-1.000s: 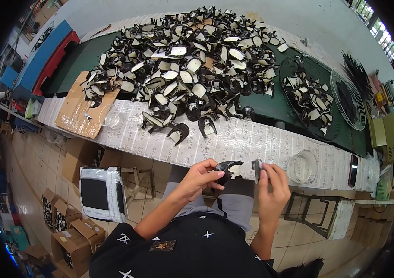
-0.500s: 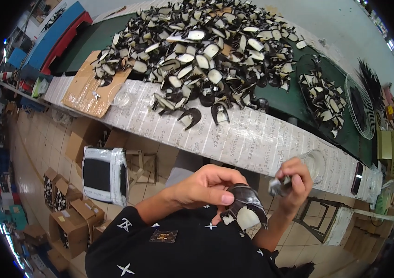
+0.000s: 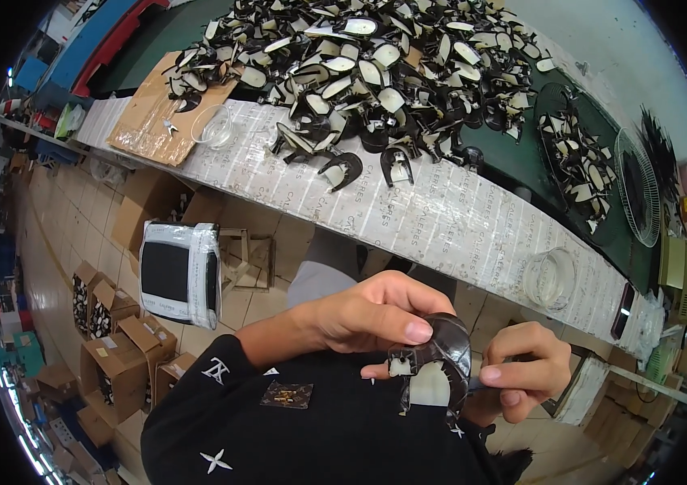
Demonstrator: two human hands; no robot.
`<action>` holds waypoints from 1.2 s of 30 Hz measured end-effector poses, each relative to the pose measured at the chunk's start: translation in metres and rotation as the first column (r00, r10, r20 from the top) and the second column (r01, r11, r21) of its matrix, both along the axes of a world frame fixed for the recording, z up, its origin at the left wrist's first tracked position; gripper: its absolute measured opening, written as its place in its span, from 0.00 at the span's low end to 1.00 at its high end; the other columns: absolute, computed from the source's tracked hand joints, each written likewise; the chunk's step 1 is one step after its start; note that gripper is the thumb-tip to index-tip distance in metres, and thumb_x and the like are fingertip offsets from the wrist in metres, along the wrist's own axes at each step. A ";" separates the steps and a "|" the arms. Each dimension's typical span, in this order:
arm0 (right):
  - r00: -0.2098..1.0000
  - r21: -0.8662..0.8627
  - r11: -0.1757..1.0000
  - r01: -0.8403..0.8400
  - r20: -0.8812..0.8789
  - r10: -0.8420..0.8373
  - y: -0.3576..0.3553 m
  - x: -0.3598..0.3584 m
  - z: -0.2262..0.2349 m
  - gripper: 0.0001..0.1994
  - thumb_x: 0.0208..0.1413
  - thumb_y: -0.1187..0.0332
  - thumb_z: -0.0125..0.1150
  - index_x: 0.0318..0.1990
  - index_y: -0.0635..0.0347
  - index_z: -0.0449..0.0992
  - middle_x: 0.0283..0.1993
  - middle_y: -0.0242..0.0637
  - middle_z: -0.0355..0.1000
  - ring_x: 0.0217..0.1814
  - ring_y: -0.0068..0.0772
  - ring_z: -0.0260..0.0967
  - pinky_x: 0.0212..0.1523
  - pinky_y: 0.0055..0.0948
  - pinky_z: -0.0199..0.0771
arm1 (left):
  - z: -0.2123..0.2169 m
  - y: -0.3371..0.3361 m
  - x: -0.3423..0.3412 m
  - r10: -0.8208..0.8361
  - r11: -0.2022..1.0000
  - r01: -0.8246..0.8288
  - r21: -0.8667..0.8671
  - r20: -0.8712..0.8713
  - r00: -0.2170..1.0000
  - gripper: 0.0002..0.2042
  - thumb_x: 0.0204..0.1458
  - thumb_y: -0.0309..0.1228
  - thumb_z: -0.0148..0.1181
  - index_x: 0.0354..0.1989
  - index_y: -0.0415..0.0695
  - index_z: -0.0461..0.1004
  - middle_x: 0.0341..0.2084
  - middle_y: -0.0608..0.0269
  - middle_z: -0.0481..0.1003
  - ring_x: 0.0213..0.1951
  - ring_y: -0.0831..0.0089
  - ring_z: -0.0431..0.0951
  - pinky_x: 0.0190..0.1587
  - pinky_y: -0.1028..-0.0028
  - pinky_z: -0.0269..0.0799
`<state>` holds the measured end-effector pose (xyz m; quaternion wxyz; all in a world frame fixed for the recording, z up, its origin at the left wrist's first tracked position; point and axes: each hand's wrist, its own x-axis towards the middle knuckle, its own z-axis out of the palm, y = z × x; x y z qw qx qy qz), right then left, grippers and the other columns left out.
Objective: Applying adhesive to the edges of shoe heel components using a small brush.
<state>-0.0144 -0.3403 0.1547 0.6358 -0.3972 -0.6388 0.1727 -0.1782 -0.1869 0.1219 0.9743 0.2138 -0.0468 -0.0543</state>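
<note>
- Close to the chest, at about 5 o'clock in the head view: black shoe upper (image 3: 439,368), a curved glossy piece with a pale lining, held up off the table between both hands.
- Left hand (image 3: 363,311): grip closed on the shoe upper, thumb pressed on its top edge, fingers curled beneath.
- Right hand (image 3: 521,372): grip closed on the right edge of the same piece; a small item may sit between its fingers, too hidden to tell.
- Table (image 3: 440,218), running from 10 o'clock to 3 o'clock: covered with pale printed paper.
- Heap of black-and-white shoe pieces (image 3: 359,73) at 12 o'clock, well apart from the hands; a smaller batch (image 3: 577,158) at 2 o'clock.
- Clear round dish (image 3: 549,277) at 3 o'clock on the table edge, nearest thing to the right hand; a second dish (image 3: 214,125) at 10 o'clock beside a cardboard sheet (image 3: 149,113).
- Step in hand, as judged: the piece is being checked or worked at its edge, close up.
- Next move, as judged: calls for a steady two-handed hold and a small turn of the piece, with care not to crease the glossy face.
</note>
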 end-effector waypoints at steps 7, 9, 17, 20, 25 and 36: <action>0.997 -0.013 1.000 -0.013 0.080 0.014 -0.002 -0.003 0.002 0.13 0.47 0.72 0.55 0.38 0.64 0.83 0.28 0.40 0.70 0.14 0.22 0.63 0.13 0.19 0.62 | -0.005 -0.001 0.001 0.001 0.997 -0.003 0.081 0.030 1.000 0.15 0.56 0.31 0.57 0.44 0.28 0.71 0.27 0.56 0.74 0.16 0.79 0.70 0.13 0.82 0.65; 0.996 0.007 1.000 -0.030 0.085 0.029 -0.001 -0.002 0.001 0.13 0.44 0.73 0.56 0.37 0.64 0.83 0.29 0.40 0.70 0.14 0.22 0.63 0.13 0.19 0.63 | -0.005 -0.001 0.002 0.009 0.996 -0.011 0.087 0.027 1.000 0.15 0.56 0.31 0.57 0.44 0.29 0.71 0.28 0.57 0.75 0.18 0.79 0.71 0.14 0.82 0.66; 0.991 -0.011 0.999 -0.048 0.128 0.049 -0.003 0.002 0.002 0.14 0.40 0.74 0.57 0.36 0.63 0.83 0.29 0.41 0.70 0.16 0.23 0.64 0.14 0.18 0.62 | 0.001 0.001 0.004 -0.005 0.999 0.005 0.036 0.016 1.000 0.14 0.58 0.31 0.57 0.45 0.31 0.72 0.29 0.62 0.74 0.22 0.82 0.71 0.15 0.83 0.68; 0.993 -0.017 0.998 -0.055 0.100 0.056 -0.007 0.005 0.000 0.14 0.38 0.74 0.57 0.35 0.61 0.84 0.29 0.41 0.69 0.15 0.23 0.64 0.14 0.18 0.62 | 0.003 0.002 0.008 -0.025 1.000 0.025 0.018 -0.022 0.999 0.14 0.58 0.31 0.56 0.45 0.31 0.72 0.29 0.64 0.73 0.22 0.83 0.71 0.15 0.83 0.68; 0.996 0.001 1.000 -0.030 0.080 0.030 -0.007 0.007 -0.005 0.14 0.38 0.74 0.57 0.35 0.60 0.84 0.29 0.41 0.69 0.15 0.23 0.63 0.14 0.18 0.61 | -0.009 -0.001 0.014 0.015 0.999 -0.014 0.049 -0.028 0.999 0.14 0.58 0.32 0.56 0.45 0.32 0.72 0.30 0.63 0.74 0.22 0.83 0.71 0.15 0.83 0.68; 0.654 -0.448 0.726 0.521 -0.337 -0.678 0.009 0.035 -0.057 0.16 0.65 0.62 0.46 0.46 0.66 0.73 0.32 0.37 0.67 0.30 0.21 0.62 0.31 0.19 0.67 | -0.006 -0.003 0.031 0.029 0.999 -0.033 -0.028 -0.123 0.992 0.16 0.59 0.33 0.54 0.47 0.32 0.70 0.34 0.56 0.76 0.26 0.78 0.77 0.18 0.78 0.74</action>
